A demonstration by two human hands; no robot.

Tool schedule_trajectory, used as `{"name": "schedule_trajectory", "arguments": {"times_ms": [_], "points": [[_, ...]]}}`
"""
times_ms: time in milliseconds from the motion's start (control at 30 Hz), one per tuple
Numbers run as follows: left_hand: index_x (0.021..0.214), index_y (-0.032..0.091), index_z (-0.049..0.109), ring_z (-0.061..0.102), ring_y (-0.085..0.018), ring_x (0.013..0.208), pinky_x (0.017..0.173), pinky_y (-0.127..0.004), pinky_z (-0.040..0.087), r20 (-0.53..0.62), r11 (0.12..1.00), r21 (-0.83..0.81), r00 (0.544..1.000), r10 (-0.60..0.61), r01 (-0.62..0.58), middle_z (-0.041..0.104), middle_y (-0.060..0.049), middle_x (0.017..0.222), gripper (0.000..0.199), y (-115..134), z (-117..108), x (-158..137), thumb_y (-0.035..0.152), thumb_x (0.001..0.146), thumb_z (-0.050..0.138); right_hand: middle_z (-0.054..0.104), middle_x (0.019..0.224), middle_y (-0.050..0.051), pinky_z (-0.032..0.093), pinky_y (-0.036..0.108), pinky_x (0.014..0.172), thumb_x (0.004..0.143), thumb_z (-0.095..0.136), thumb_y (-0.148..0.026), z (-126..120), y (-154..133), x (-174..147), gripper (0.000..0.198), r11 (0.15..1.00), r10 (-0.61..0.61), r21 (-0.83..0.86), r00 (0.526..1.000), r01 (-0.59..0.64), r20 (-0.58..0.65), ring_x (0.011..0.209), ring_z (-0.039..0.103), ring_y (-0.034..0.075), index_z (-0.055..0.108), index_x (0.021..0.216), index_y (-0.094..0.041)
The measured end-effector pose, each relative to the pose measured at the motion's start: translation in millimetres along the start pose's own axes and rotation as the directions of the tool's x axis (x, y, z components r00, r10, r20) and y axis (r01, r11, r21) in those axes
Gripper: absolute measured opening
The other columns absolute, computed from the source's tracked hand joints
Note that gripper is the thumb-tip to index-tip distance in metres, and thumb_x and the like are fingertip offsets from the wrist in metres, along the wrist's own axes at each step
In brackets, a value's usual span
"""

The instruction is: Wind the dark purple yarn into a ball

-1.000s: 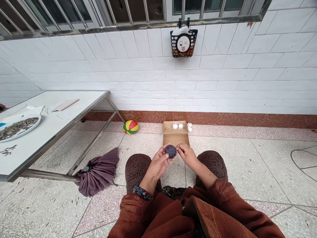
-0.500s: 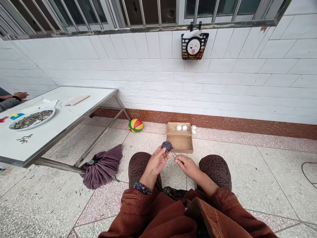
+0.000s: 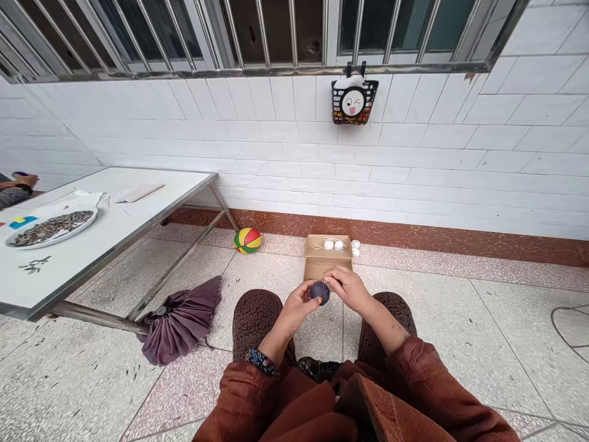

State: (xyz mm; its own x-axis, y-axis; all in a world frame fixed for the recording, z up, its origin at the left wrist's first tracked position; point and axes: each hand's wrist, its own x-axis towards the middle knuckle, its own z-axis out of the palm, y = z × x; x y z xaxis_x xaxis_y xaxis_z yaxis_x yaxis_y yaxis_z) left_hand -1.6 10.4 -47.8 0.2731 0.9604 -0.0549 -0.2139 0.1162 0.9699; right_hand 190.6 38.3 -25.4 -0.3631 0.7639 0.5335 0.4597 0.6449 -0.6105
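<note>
Between my knees, my left hand [image 3: 298,305] grips a small dark grey-purple ball of yarn [image 3: 321,293], thumb on its near side. My right hand [image 3: 348,288] is at the ball's upper right, its fingertips pinched on a strand of the same yarn. Just beyond both hands an open cardboard box [image 3: 317,267] rests on the floor, partly hidden by my right hand. White yarn balls [image 3: 334,244] lie in its far half, with more white balls [image 3: 355,248] right beside it.
At left stands a white table [image 3: 138,212] with a plate of sunflower seeds [image 3: 50,230]. A folded purple umbrella [image 3: 184,322] leans by its leg; a striped ball [image 3: 247,240] lies near the wall. A black basket [image 3: 353,103] hangs from the window bars. Another person's hand [image 3: 26,179] shows far left.
My right hand has moved from the ball's lower right up to its upper right, with the strand. The ball in my left hand is lower and slightly right. The view has tilted up a little.
</note>
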Motion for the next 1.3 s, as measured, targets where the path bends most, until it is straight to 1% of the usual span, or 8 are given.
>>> {"name": "schedule_trajectory", "arguments": {"times_ms": [233, 400, 600, 700, 867, 1033, 1133, 1300], "points": [[0.128, 0.024, 0.066, 0.058, -0.017, 0.098, 0.075, -0.024, 0.043, 0.040, 0.939, -0.342, 0.999, -0.024, 0.036, 0.064, -0.008, 0.123, 0.053, 13.6, 11.2, -11.8, 0.028, 0.077, 0.081, 0.066, 0.083, 0.004, 0.049, 0.029, 0.074, 0.106, 0.042, -0.034, 35.4, 23.2, -16.8, 0.028, 0.986, 0.158, 0.059, 0.986, -0.154, -0.055, 0.080, 0.064, 0.019, 0.060, 0.090, -0.022], [0.105, 0.016, 0.072, 0.060, -0.014, 0.089, 0.076, -0.024, 0.046, -0.101, 0.878, -0.475, 0.989, -0.109, 0.048, 0.069, -0.007, 0.107, 0.038, 12.4, 4.3, -0.9, 0.022, 0.069, 0.085, 0.066, 0.084, 0.003, 0.048, 0.028, 0.074, 0.105, 0.043, -0.027, 55.1, 20.2, -42.0, 0.022, 0.980, 0.199, 0.001, 0.978, -0.200, 0.068, 0.080, 0.064, 0.018, 0.059, 0.091, -0.022], [0.093, 0.017, 0.069, 0.060, -0.012, 0.082, 0.077, -0.026, 0.047, -0.252, 0.910, -0.414, 0.962, -0.105, -0.010, 0.068, -0.002, 0.097, 0.037, 13.2, -0.9, 13.4, 0.022, 0.061, 0.088, 0.069, 0.088, 0.003, 0.049, 0.028, 0.075, 0.103, 0.051, -0.024, 49.7, -6.1, -48.7, 0.015, 0.997, 0.053, -0.076, 0.964, -0.034, 0.261, 0.082, 0.065, 0.019, 0.062, 0.093, -0.021], [0.095, 0.017, 0.070, 0.061, -0.014, 0.084, 0.079, -0.027, 0.046, -0.283, 0.952, -0.307, 0.955, -0.084, -0.007, 0.069, -0.003, 0.096, 0.040, 6.9, -0.5, 12.1, 0.024, 0.060, 0.088, 0.069, 0.088, 0.004, 0.049, 0.028, 0.075, 0.104, 0.051, -0.025, 38.8, -24.7, -46.5, 0.015, 0.996, -0.052, -0.056, 0.959, 0.070, 0.279, 0.082, 0.065, 0.018, 0.063, 0.095, -0.020], [0.101, 0.017, 0.070, 0.061, -0.017, 0.092, 0.090, -0.031, 0.043, -0.172, 0.982, -0.187, 0.984, -0.045, 0.013, 0.071, -0.003, 0.096, 0.043, -6.4, 5.6, 1.8, 0.023, 0.061, 0.086, 0.068, 0.089, 0.005, 0.050, 0.029, 0.075, 0.105, 0.048, -0.028, 11.6, -42.2, -37.5, 0.020, 0.993, -0.083, -0.066, 0.979, 0.097, 0.184, 0.083, 0.065, 0.019, 0.066, 0.099, -0.021], [0.107, 0.019, 0.072, 0.059, -0.020, 0.100, 0.092, -0.032, 0.042, 0.054, 0.983, -0.179, 0.998, -0.031, 0.040, 0.069, -0.005, 0.105, 0.042, -5.6, 10.8, -11.8, 0.023, 0.066, 0.085, 0.068, 0.088, 0.006, 0.050, 0.030, 0.076, 0.105, 0.048, -0.030, -3.5, -26.6, -21.5, 0.022, 0.999, 0.017, -0.032, 0.999, -0.019, -0.037, 0.083, 0.065, 0.020, 0.066, 0.096, -0.022], [0.119, 0.022, 0.070, 0.058, -0.020, 0.105, 0.093, -0.030, 0.042, 0.143, 0.970, -0.240, 0.990, -0.002, 0.037, 0.067, -0.006, 0.116, 0.053, 0.1, 11.2, -19.2, 0.022, 0.068, 0.085, 0.068, 0.084, 0.005, 0.049, 0.030, 0.074, 0.104, 0.047, -0.032, 4.7, -7.3, -18.7, 0.024, 0.994, 0.105, -0.008, 0.987, -0.107, -0.122, 0.081, 0.065, 0.020, 0.064, 0.089, -0.022], [0.119, 0.021, 0.068, 0.061, -0.018, 0.104, 0.092, -0.030, 0.046, 0.067, 0.873, -0.486, 0.998, -0.001, 0.034, 0.067, -0.007, 0.116, 0.052, 4.6, 7.0, -16.0, 0.021, 0.069, 0.084, 0.066, 0.079, 0.003, 0.048, 0.029, 0.072, 0.104, 0.045, -0.033, 40.3, 15.7, -42.5, 0.026, 0.976, 0.217, 0.040, 0.974, -0.215, -0.061, 0.076, 0.064, 0.019, 0.060, 0.086, -0.022]]}}
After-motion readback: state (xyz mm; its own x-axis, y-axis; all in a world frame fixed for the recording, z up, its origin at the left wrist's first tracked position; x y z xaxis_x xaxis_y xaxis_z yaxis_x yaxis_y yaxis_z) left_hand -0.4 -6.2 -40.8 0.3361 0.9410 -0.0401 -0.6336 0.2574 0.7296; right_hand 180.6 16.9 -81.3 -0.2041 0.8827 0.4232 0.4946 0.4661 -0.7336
